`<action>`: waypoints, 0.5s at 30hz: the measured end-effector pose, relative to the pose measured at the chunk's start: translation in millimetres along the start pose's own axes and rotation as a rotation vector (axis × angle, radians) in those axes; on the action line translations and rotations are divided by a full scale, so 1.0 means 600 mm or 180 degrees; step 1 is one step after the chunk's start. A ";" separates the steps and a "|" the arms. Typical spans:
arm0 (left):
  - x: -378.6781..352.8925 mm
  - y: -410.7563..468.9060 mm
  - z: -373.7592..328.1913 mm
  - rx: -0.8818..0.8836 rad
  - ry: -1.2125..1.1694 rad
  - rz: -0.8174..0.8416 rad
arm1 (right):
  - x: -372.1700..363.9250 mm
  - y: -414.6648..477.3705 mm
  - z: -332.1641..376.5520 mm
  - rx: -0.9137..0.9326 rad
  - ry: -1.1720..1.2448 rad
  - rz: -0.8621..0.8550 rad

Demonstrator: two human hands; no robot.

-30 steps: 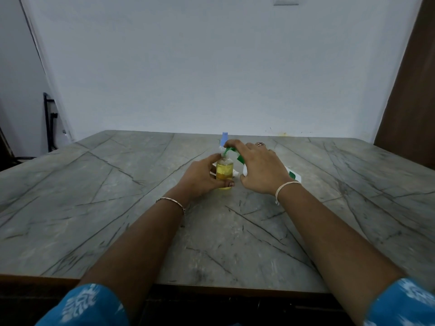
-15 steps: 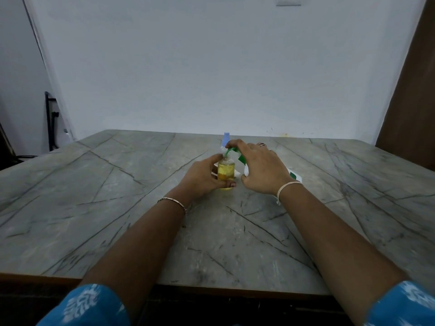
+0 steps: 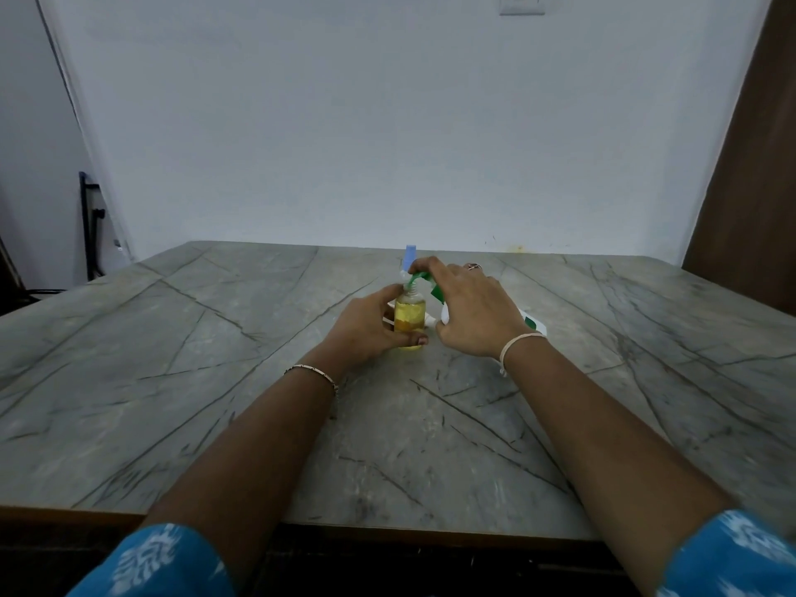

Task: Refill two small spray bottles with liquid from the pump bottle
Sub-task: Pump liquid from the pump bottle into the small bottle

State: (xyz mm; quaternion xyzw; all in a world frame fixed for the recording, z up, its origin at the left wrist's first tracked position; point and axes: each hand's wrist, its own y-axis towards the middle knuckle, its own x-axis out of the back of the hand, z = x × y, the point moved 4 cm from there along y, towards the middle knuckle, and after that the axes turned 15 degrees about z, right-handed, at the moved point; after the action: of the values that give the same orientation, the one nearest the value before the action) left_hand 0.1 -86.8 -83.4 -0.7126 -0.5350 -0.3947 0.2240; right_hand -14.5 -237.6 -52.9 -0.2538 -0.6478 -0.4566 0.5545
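Marble-patterned grey table [image 3: 215, 381] fills the head view, and both bare forearms reach out over it to meet near its middle. Left hand [image 3: 370, 323] is wrapped round a small bottle [image 3: 410, 314], the thumb across its near lower side and the fingers curled behind it; the bottle stands upright on the table, clear, mostly full of yellow liquid, its neck open at the top. Right hand [image 3: 469, 312] is clamped over the pump bottle [image 3: 532, 323], a white body with green print that lies tilted low beneath the palm, its base sticking out past the wrist toward the right. Forefinger and thumb of that hand pinch the green pump head [image 3: 421, 278], which sits right at the neck of the small bottle. Just behind the two, partly hidden by the fingers, stands a second bottle with a pale blue cap [image 3: 410, 254]. A thin bracelet [image 3: 312, 372] circles the left wrist, a pale cord [image 3: 517, 342] the right, and a ring [image 3: 473, 266] shows on a right finger. Blue sleeves with a white pattern [image 3: 150, 558] sit at the bottom edge. Beyond the table rises a plain white wall [image 3: 387, 122], with a brown door [image 3: 754, 165] at the right
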 end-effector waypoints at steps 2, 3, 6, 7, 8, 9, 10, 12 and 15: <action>0.000 -0.001 -0.001 -0.0012 -0.0015 -0.0002 | -0.001 -0.002 -0.001 -0.0012 -0.0029 0.0003; 0.000 -0.001 -0.002 -0.0018 -0.0024 -0.0005 | -0.002 -0.003 -0.002 -0.0013 -0.0030 0.0008; 0.001 -0.002 -0.002 -0.0026 -0.0025 -0.0010 | 0.000 -0.002 0.000 -0.0012 -0.0004 0.0038; 0.001 -0.002 -0.003 -0.0032 -0.0025 -0.0009 | 0.002 -0.001 0.001 -0.0015 0.0009 0.0041; 0.001 -0.002 -0.003 -0.0030 -0.0024 -0.0008 | 0.003 -0.001 0.002 -0.0017 0.0024 0.0041; 0.001 -0.002 -0.002 -0.0030 -0.0020 -0.0014 | 0.003 0.000 0.002 -0.0020 0.0032 0.0041; 0.001 -0.002 -0.002 -0.0029 -0.0022 -0.0019 | 0.003 0.000 0.003 -0.0020 0.0032 0.0038; 0.001 -0.003 -0.002 -0.0035 -0.0037 -0.0022 | 0.003 -0.001 0.004 -0.0006 0.0032 0.0023; 0.001 -0.004 -0.004 -0.0033 -0.0022 -0.0005 | 0.002 -0.003 0.003 0.0018 0.0044 -0.0006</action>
State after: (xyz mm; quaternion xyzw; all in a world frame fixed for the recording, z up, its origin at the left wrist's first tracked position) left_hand -2.9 -87.5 -81.7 -0.7147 -0.5343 -0.3952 0.2181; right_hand -17.1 -237.4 -52.0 -0.2484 -0.6454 -0.4570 0.5593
